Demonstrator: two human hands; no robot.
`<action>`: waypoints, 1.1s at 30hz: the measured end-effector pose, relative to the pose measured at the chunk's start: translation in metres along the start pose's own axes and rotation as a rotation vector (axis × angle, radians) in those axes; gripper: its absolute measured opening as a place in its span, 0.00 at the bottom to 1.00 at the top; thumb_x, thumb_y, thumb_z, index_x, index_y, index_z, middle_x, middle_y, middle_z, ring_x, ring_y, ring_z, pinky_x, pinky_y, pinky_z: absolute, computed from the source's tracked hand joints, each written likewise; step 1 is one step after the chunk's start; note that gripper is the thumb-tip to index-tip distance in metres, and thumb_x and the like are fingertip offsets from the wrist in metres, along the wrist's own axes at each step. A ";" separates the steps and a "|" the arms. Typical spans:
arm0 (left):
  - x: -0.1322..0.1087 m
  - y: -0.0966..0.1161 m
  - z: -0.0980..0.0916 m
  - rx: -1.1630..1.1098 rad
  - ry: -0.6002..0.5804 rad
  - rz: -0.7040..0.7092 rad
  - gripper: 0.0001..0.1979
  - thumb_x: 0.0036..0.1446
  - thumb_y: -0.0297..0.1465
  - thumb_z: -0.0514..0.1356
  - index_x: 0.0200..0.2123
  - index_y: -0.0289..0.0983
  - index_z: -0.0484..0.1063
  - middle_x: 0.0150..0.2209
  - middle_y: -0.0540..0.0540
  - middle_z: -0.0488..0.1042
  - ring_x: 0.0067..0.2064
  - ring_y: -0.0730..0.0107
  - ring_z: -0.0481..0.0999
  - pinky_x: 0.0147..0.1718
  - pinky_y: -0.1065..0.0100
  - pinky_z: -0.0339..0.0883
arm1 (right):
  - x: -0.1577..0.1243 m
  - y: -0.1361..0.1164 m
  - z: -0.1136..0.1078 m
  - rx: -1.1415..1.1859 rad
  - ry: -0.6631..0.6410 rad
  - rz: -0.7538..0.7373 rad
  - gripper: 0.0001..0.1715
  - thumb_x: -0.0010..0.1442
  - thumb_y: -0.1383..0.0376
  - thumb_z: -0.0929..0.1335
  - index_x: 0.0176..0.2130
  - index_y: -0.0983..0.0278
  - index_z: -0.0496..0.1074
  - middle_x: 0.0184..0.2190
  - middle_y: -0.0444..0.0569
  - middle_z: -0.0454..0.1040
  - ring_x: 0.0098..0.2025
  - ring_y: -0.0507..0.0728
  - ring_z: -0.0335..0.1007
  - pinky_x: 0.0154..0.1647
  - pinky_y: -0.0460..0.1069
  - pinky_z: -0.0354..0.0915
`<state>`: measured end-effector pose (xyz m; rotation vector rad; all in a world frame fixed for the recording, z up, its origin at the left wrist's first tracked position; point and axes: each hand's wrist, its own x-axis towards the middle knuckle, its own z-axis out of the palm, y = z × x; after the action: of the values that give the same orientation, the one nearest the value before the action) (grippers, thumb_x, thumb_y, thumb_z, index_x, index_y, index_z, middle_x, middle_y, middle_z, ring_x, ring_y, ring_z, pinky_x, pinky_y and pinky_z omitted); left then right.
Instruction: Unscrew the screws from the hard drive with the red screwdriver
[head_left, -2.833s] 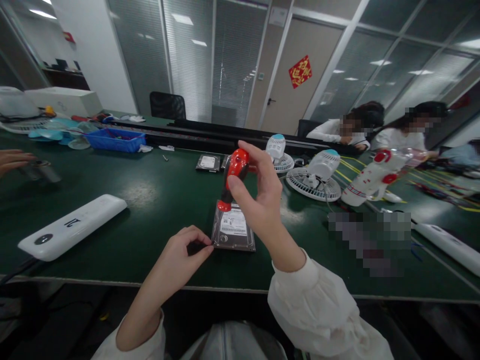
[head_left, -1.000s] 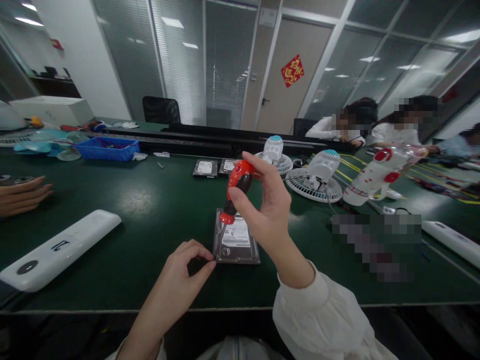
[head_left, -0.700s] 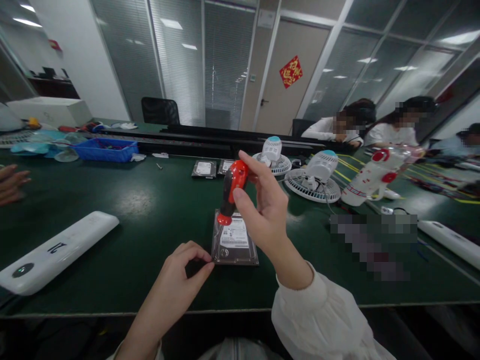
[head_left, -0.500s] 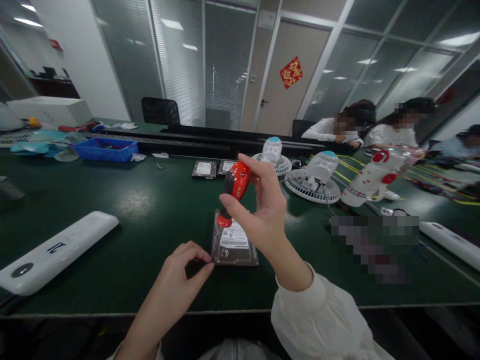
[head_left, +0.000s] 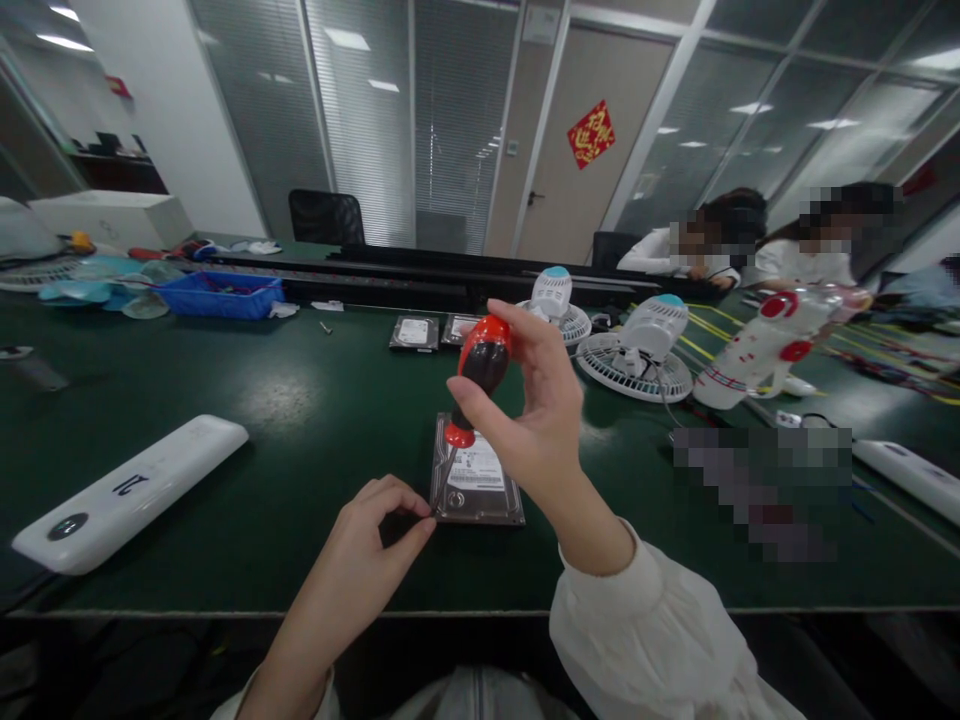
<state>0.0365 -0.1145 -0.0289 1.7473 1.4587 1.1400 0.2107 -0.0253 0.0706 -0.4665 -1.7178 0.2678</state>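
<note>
A hard drive (head_left: 480, 507) with a white label lies on the green table in front of me. My right hand (head_left: 536, 400) is wrapped by its fingertips round the red and black handle of a screwdriver (head_left: 486, 362). The shaft slants down to the drive's near left corner. At that corner the thumb and fingers of my left hand (head_left: 382, 530) are pinched together beside the screwdriver tip. Whatever they hold is too small to make out. Two more hard drives (head_left: 414, 333) lie farther back, one partly behind my right hand.
White numbered device (head_left: 135, 490) at left; blue tray (head_left: 221, 297) at far left. Two white fans (head_left: 636, 360) and a red-and-white bottle (head_left: 780, 345) stand right of the drive. A small screw-like piece (head_left: 325, 327) lies farther back. Two people (head_left: 682, 250) sit at far right.
The screwdriver handle has turned in my right hand, so its black side now faces me. My left hand keeps its pinch at the drive's corner. The whole view has shifted slightly.
</note>
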 end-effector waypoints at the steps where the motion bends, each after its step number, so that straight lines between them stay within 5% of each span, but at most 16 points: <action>1: 0.000 0.000 0.000 0.000 0.001 0.001 0.04 0.59 0.32 0.63 0.32 0.42 0.77 0.35 0.49 0.76 0.40 0.62 0.76 0.42 0.61 0.66 | 0.000 -0.001 0.000 -0.002 -0.004 0.006 0.30 0.61 0.63 0.74 0.61 0.56 0.67 0.57 0.52 0.75 0.56 0.60 0.75 0.58 0.61 0.74; 13: 0.000 0.001 0.000 -0.007 0.007 0.011 0.04 0.59 0.32 0.63 0.32 0.41 0.77 0.35 0.49 0.77 0.40 0.62 0.76 0.42 0.62 0.66 | 0.003 -0.002 -0.001 -0.082 0.027 -0.075 0.29 0.61 0.60 0.74 0.60 0.57 0.69 0.48 0.50 0.75 0.48 0.59 0.72 0.49 0.59 0.74; 20: 0.001 0.004 0.001 -0.011 0.015 0.015 0.04 0.58 0.30 0.63 0.32 0.41 0.77 0.34 0.49 0.76 0.40 0.63 0.76 0.41 0.63 0.66 | -0.002 0.005 -0.001 0.015 0.030 -0.053 0.28 0.65 0.63 0.68 0.63 0.57 0.65 0.58 0.52 0.72 0.55 0.61 0.73 0.55 0.62 0.73; 27: 0.001 0.004 -0.001 -0.006 0.004 0.004 0.04 0.59 0.30 0.62 0.32 0.41 0.77 0.35 0.49 0.76 0.40 0.62 0.76 0.42 0.62 0.66 | 0.002 -0.001 -0.002 -0.085 0.072 -0.012 0.26 0.59 0.59 0.75 0.55 0.56 0.71 0.50 0.50 0.74 0.51 0.61 0.72 0.52 0.60 0.74; 33: 0.000 0.005 -0.001 -0.011 -0.001 -0.001 0.04 0.59 0.30 0.62 0.32 0.41 0.77 0.36 0.48 0.77 0.41 0.62 0.76 0.43 0.61 0.66 | 0.000 0.002 -0.005 -0.054 0.040 0.015 0.24 0.65 0.59 0.69 0.60 0.56 0.70 0.51 0.51 0.75 0.49 0.60 0.72 0.51 0.61 0.73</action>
<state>0.0380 -0.1158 -0.0244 1.7394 1.4501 1.1439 0.2155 -0.0243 0.0708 -0.5211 -1.6864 0.2221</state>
